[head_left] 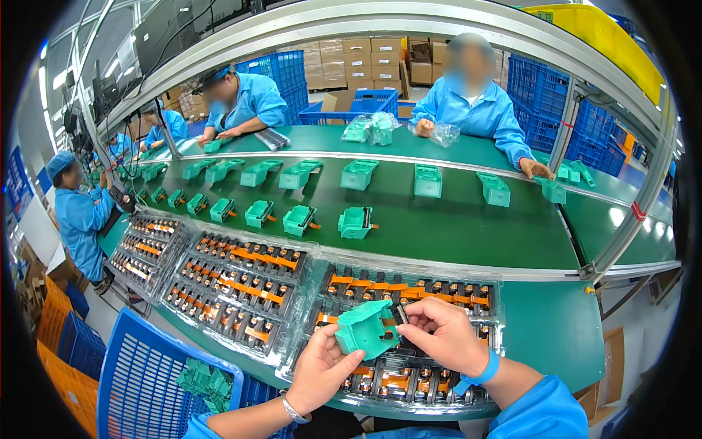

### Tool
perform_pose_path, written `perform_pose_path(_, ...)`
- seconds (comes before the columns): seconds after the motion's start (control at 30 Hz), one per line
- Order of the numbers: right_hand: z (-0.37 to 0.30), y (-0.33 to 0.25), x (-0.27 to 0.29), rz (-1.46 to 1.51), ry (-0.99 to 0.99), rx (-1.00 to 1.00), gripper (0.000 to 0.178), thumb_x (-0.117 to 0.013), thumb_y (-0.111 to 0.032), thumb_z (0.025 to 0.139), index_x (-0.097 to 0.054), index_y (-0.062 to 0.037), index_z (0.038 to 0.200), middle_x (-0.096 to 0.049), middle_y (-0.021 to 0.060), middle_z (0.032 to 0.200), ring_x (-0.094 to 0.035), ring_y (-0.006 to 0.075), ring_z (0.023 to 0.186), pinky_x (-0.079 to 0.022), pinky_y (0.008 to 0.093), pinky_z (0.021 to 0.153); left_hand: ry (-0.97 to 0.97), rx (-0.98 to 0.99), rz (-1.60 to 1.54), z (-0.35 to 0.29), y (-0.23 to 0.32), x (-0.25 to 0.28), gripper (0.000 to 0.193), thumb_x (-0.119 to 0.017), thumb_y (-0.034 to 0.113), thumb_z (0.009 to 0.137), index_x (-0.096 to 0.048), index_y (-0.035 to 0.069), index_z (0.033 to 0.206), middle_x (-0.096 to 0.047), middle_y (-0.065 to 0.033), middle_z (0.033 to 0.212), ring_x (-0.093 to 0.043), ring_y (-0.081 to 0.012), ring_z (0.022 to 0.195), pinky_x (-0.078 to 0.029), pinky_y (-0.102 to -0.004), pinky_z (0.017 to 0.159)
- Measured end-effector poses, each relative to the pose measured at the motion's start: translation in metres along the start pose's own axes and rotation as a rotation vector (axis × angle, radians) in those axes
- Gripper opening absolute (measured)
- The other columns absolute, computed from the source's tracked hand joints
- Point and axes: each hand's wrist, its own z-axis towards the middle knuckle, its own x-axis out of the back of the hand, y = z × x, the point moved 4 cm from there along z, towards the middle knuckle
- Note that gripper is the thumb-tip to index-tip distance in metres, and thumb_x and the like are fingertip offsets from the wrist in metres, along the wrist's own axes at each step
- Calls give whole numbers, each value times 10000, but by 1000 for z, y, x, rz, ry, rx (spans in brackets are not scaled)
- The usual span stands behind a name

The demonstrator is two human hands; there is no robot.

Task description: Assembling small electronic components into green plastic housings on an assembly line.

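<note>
My left hand (323, 366) grips a green plastic housing (363, 331) by its left and lower side, thumb along the near edge. At the housing's right side, my right hand (446, 333) pinches a small dark part (401, 314) between thumb and fingers; its exact kind is hard to make out. Both hands are over a clear plastic tray (499, 314) that holds rows of black parts with orange ribbon strips (409, 290). The housing hides some of the tray's middle row.
Beyond the trays runs a green conveyor belt (453, 234) carrying two rows of green housings (356, 221). More trays (219, 285) lie to the left. A blue basket (139, 366) with green pieces stands at lower left. A metal post (629, 190) rises at right. Co-workers sit across the belt.
</note>
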Motion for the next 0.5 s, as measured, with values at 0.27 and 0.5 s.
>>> perform_pose_path(0.27, -2, 38, -12, 307, -66, -203, 221, -689, -82, 787, -599, 3, 971, -579, 17, 784, -539, 62, 675, -475, 204, 622, 1, 15, -12, -1, -4, 1, 358, -597, -24, 840, -374, -16, 1120, -508, -144, 1157, -507, -185, 1111, -433, -315, 948)
perform_pose_path(0.5, -3, 41, -18, 432, -154, -266, 243, -665, -23, 800, -551, 4, 1014, -593, 31, 881, -578, 82, 804, -497, 230, 702, 4, 33, -53, -5, -1, -3, 277, -619, -37, 821, -434, -5, 1025, -566, -130, 1073, -574, -169, 1019, -491, -291, 879)
